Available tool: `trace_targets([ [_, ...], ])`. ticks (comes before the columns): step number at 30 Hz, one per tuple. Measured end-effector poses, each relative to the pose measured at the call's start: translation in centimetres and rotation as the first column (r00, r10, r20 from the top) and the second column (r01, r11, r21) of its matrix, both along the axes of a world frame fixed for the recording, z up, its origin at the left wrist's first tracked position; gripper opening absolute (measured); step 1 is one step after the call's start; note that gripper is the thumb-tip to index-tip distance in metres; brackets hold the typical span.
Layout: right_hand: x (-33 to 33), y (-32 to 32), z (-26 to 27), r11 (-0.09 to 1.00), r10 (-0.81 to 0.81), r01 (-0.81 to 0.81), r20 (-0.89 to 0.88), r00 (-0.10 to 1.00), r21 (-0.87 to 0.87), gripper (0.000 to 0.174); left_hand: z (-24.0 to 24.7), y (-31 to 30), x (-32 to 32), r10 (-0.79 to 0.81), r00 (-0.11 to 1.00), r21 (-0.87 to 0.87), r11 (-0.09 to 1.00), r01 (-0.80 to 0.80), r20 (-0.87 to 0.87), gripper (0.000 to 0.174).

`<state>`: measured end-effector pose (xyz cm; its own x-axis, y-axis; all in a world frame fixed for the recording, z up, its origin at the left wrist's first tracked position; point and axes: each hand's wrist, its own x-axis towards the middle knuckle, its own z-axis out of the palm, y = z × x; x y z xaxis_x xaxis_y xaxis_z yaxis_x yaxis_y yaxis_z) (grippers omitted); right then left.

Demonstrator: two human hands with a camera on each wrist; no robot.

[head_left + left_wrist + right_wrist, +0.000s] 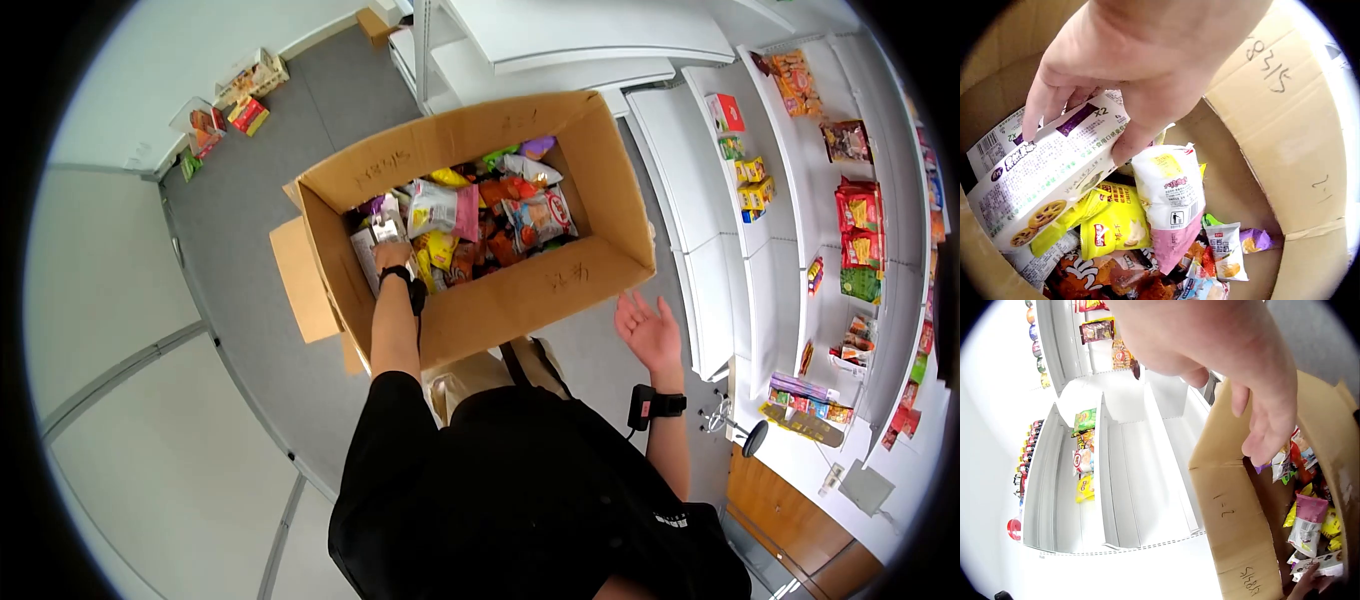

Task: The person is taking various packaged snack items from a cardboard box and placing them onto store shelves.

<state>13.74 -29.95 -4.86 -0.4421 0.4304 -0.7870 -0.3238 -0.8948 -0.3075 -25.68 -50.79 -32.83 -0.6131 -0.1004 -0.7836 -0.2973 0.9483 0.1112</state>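
Note:
A large open cardboard carton (540, 300) holds a heap of snack packets. Inside its left end, my left hand (392, 256) reaches down. In the left wrist view the left hand (1141, 69) pinches a long white cookie box (1054, 169), thumb on one side and fingers on the other; round cookies are printed on it. Beside that box lie a white-and-pink snack bag (1169, 194) and a yellow snack packet (1116, 228). My right hand (650, 330) holds nothing, palm up with spread fingers, just outside the carton's right front corner.
White shelves (740, 190) with several snack bags stand on the right. More packets (248, 115) and a basket (255, 75) lie on the grey floor (330, 95) at the far left. A cardboard flap (303, 280) sticks out from the carton's left side.

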Motion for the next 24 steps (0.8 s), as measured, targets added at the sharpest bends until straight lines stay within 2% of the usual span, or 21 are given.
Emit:
trace_targets([
  [2, 0.8, -0.6, -0.1, 1.000, 0.006, -0.006, 0.043, 0.999, -0.012, 0.056, 1.7, -0.3, 0.4, -0.061, 0.997, 0.066, 0.996, 0.059, 0.038, 0.088],
  [3, 0.5, -0.8, -0.2, 1.000, -0.001, 0.002, 0.069, 0.998, -0.025, 0.057, 1.4, -0.6, 0.5, -0.077, 0.995, 0.102, 0.992, 0.071, 0.064, 0.089],
  [4, 0.0, -1.0, -0.3, 0.999, -0.010, 0.014, 0.089, 0.996, -0.036, 0.057, 0.0, -0.9, 0.4, -0.177, 0.982, 0.129, 0.977, 0.168, 0.064, 0.093],
  [5, -0.2, -1.1, -0.8, 0.999, 0.014, -0.011, 0.053, 0.999, -0.052, 0.057, -1.3, -1.0, 0.9, -0.168, 0.986, 0.146, 0.975, 0.165, 0.009, 0.090],
  [7, -0.7, -1.3, -1.9, 0.996, 0.047, -0.049, -0.019, 0.999, -0.071, 0.056, 2.5, -0.3, 2.2, -0.209, 0.976, 0.235, 0.947, 0.218, -0.062, 0.084],
  [9, -3.3, -1.6, -1.6, 0.989, 0.149, -0.149, -0.001, 0.989, -0.009, 0.055, 6.2, 0.2, 2.6, -0.304, 0.946, 0.366, 0.873, 0.323, -0.109, 0.078],
  [10, -4.9, -1.6, -1.3, 0.980, 0.198, -0.198, 0.012, 0.980, 0.022, 0.055, 8.1, 0.9, 3.1, -0.335, 0.928, 0.383, 0.846, 0.372, -0.160, 0.067],
  [13, -8.7, -1.7, -1.1, 0.930, 0.356, -0.351, -0.026, 0.934, 0.110, 0.053, 11.0, 1.6, 4.1, -0.396, 0.861, 0.606, 0.613, 0.507, -0.319, 0.060],
  [15, -10.9, -2.3, -0.4, 0.852, 0.440, -0.456, 0.119, 0.890, 0.256, 0.054, 14.1, 2.2, 4.9, -0.409, 0.841, 0.721, 0.454, 0.524, -0.354, 0.056],
  [18, -14.0, -3.7, 1.4, 0.671, 0.516, -0.655, 0.416, 0.749, 0.346, 0.058, 16.2, 2.5, 6.6, -0.425, 0.745, 0.704, 0.287, 0.650, -0.514, 0.055],
  [19, -14.7, -4.2, 1.3, 0.610, 0.532, -0.714, 0.491, 0.690, 0.342, 0.058, 16.8, 2.5, 6.9, -0.491, 0.751, 0.721, 0.304, 0.623, -0.442, 0.055],
  [20, -15.3, -4.7, 1.0, 0.546, 0.539, -0.770, 0.564, 0.625, 0.331, 0.059, 17.2, 2.4, 7.4, -0.472, 0.740, 0.714, 0.281, 0.641, -0.479, 0.054],
  [23, -15.2, -5.4, -1.0, 0.383, 0.627, -0.888, 0.635, 0.452, 0.255, 0.046, 17.1, 2.2, 7.9, -0.534, 0.698, 0.714, 0.227, 0.662, -0.477, 0.057],
  [24, -15.0, -5.6, -1.7, 0.392, 0.619, -0.887, 0.643, 0.452, 0.246, 0.044, 17.1, 2.2, 8.0, -0.566, 0.674, 0.712, 0.204, 0.672, -0.475, 0.060],
])
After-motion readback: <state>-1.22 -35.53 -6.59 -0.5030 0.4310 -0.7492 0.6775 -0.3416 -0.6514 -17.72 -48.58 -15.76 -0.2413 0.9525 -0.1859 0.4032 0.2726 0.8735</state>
